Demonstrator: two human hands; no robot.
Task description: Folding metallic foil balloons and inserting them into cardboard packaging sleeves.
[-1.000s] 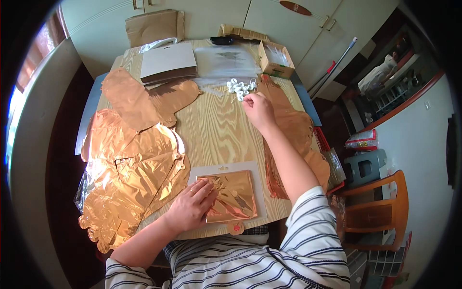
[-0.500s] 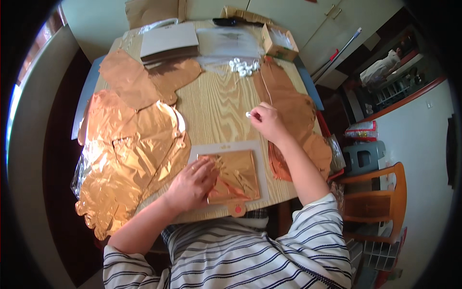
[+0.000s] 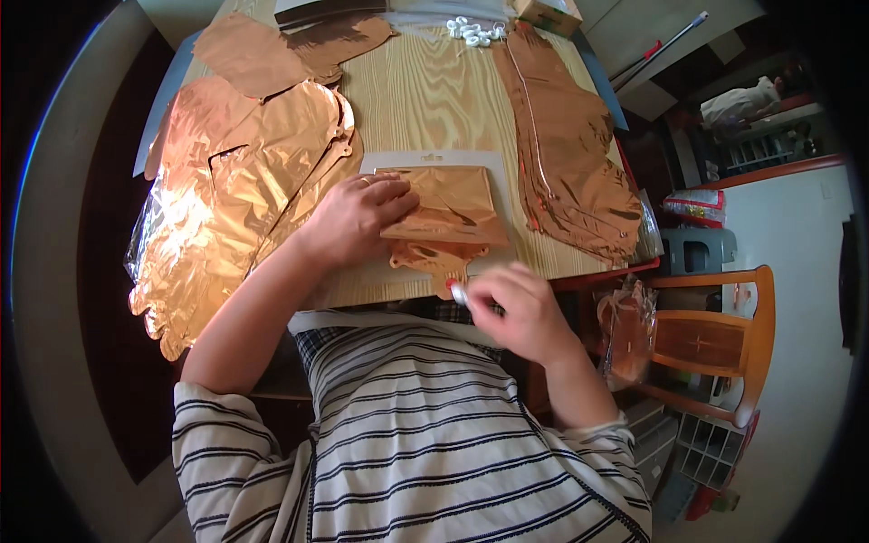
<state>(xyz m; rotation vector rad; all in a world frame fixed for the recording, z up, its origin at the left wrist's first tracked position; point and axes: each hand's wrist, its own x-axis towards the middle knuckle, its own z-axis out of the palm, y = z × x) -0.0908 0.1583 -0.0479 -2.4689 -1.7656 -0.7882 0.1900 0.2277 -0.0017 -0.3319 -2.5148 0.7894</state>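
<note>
A folded copper-coloured foil balloon lies on a pale card at the table's near edge. Its narrow tail, with a red spot, extends toward me from under the fold. My left hand grips the balloon's left edge, fingers bent over the top and thumb hidden. Just right of the tail's tip, my right hand pinches a small white roll, which seems to touch the tip or nearly so. Motion blurs the right fingers somewhat. Several similar white rolls are heaped at the table's far side.
Flat copper foil balloons cover the table's left side, and more foil pieces lie on the right. A dark-sided stack and a cardboard box stand at the back. A wooden chair is at my right.
My right hand has come from mid-table down to the balloon's tail, bringing the white roll. More of the tail shows below the fold. The view has tilted downward.
</note>
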